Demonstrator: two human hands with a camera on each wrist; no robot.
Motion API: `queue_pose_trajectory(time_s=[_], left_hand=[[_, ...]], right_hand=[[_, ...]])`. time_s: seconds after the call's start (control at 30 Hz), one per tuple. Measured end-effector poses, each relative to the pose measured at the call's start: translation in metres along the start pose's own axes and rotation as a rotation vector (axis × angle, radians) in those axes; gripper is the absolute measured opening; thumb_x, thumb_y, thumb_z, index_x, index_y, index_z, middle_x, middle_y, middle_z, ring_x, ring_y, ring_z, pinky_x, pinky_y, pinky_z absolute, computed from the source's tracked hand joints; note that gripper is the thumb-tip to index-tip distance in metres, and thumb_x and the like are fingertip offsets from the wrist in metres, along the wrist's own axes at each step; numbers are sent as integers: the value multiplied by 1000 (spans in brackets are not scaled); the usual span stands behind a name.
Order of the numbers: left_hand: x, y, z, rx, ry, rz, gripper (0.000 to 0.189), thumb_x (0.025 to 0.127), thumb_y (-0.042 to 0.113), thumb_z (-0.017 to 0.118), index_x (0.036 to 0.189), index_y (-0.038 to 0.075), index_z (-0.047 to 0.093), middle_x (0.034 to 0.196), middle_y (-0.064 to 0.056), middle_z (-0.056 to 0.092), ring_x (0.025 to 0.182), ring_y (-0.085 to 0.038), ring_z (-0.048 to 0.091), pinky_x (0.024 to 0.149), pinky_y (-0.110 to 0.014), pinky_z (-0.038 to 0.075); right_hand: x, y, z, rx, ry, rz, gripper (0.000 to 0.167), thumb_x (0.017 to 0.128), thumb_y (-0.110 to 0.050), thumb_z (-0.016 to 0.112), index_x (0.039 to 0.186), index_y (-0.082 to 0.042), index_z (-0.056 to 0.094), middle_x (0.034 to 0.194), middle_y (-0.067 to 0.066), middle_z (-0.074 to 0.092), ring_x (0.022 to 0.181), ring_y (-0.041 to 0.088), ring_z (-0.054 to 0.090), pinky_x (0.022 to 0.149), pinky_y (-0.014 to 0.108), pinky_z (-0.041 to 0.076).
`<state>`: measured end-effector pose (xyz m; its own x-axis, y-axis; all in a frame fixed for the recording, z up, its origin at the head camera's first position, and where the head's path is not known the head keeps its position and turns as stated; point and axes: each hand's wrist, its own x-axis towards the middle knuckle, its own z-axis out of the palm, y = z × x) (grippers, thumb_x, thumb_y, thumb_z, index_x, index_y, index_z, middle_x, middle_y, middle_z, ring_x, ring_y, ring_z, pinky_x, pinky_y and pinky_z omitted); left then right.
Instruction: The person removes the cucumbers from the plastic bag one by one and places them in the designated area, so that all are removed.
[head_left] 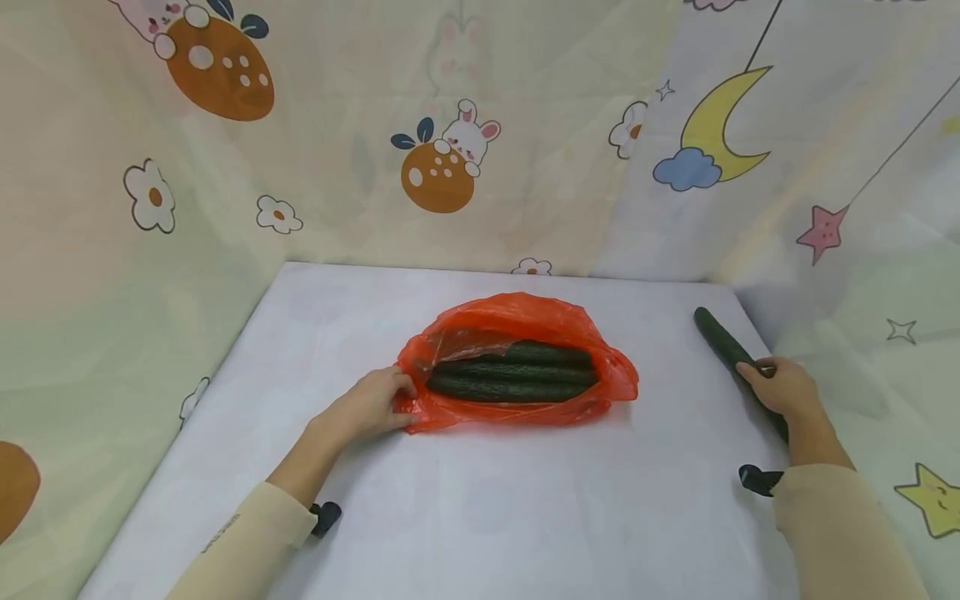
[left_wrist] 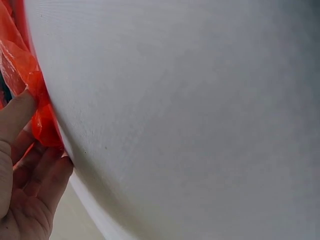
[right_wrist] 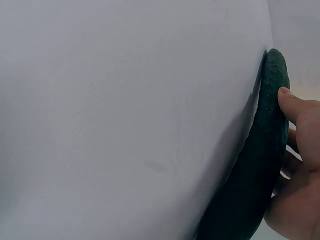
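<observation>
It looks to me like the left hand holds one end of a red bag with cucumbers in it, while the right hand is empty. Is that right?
Not quite: the right hand isn't empty. It holds a cucumber, as the right wrist view shows. The left hand does hold one end of the red bag, with cucumbers in it.

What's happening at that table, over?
Left grip on bag. Right grip on loose cucumber. More cucumbers in the open bag. No obstacle seen.
</observation>
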<state>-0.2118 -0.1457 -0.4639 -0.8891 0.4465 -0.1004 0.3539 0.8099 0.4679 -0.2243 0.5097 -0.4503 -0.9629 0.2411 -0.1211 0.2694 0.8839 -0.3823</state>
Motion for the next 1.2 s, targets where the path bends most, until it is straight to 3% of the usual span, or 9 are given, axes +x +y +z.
queue_pose_trajectory(time_s=[0.3, 0.43, 0.53, 0.8, 1.03, 1.2], left_hand=[[1, -2, -1, 0, -11, 1, 40, 83, 33, 87, 113, 13, 71, 103, 2, 66, 97, -17, 58, 86, -36, 57], [2, -3, -1, 1, -18, 20, 39, 84, 31, 86, 113, 11, 71, 100, 2, 64, 93, -16, 57, 82, -33, 56], [2, -3, -1, 10, -16, 31, 38, 84, 31, 86, 113, 11, 71, 99, 2, 64, 92, -16, 57, 82, -32, 55], [-3, -2, -3, 37, -3, 38, 37, 85, 30, 86, 112, 10, 71, 103, 0, 64, 96, -17, 57, 86, -36, 56], [-6, 1, -3, 55, -9, 16, 39, 84, 32, 86, 114, 11, 72, 106, -1, 66, 99, -18, 58, 90, -38, 57], [-6, 1, -2, 47, -5, 1, 43, 84, 34, 86, 118, 14, 69, 109, 0, 65, 101, -18, 58, 91, -38, 57]], right_hand=[[2, -11, 4, -16, 9, -23, 85, 103, -50, 54, 144, 20, 28, 133, 48, 40, 122, 64, 41, 100, 74, 40], [3, -16, 7, 39, 58, -31, 84, 104, -49, 53, 147, 18, 27, 138, 47, 37, 126, 64, 37, 102, 75, 36], [3, -25, 8, 45, 125, -85, 79, 104, -46, 53, 146, 17, 31, 137, 45, 40, 125, 61, 39, 102, 73, 36], [-6, -71, 7, 120, 211, -276, 65, 102, -30, 62, 144, 14, 40, 133, 43, 47, 125, 59, 41, 102, 72, 34], [-24, -114, 7, 125, 186, -288, 69, 102, -34, 64, 150, 9, 38, 142, 37, 46, 133, 55, 40, 108, 73, 34], [-34, -131, 9, 112, 197, -349, 67, 100, -32, 68, 150, 5, 41, 141, 33, 50, 133, 52, 42, 107, 73, 36]])
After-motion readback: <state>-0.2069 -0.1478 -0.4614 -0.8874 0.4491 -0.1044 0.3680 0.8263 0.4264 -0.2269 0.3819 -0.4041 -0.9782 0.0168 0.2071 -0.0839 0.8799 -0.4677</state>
